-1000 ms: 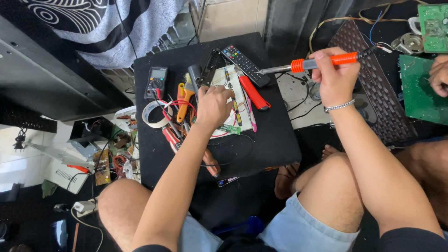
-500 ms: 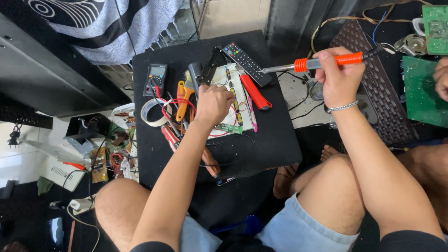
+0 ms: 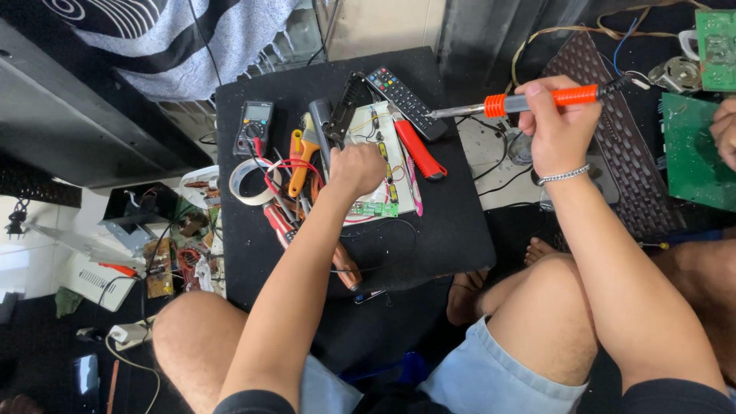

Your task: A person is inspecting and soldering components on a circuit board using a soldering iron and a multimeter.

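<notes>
1. Two hands are at work over a small black bench [image 3: 429,230]. The left hand [image 3: 356,169] presses down on a white board [image 3: 383,165] crowded with small parts. The right hand [image 3: 556,126] is raised off to the right, past the bench's edge.

2. The right hand's fingers [image 3: 537,92] are wrapped tight around a soldering iron [image 3: 529,100] with an orange grip. Its long axis runs almost level across the view, and the metal tip [image 3: 441,113] points left toward the board.

3. The tip hangs above the near end of a black remote control [image 3: 402,100]. It sits to the upper right of the left hand, apart from it and not touching the board. The board lies left of and below the tip.

4. The left hand's fingers are curled down on the board's upper middle. Whether they pinch a part or only steady the board cannot be told, since the hand hides them.

5. The left hand is far nearer to the board. The right hand carries the iron, so the tip is what lies nearest the board from that side.

6. A red-handled tool [image 3: 418,149] lies just right of the board. A multimeter [image 3: 253,126], a tape roll [image 3: 249,180] and orange-handled pliers [image 3: 300,161] lie to its left. Another person's hand [image 3: 724,134] rests on a green circuit board [image 3: 694,153] at the far right.
</notes>
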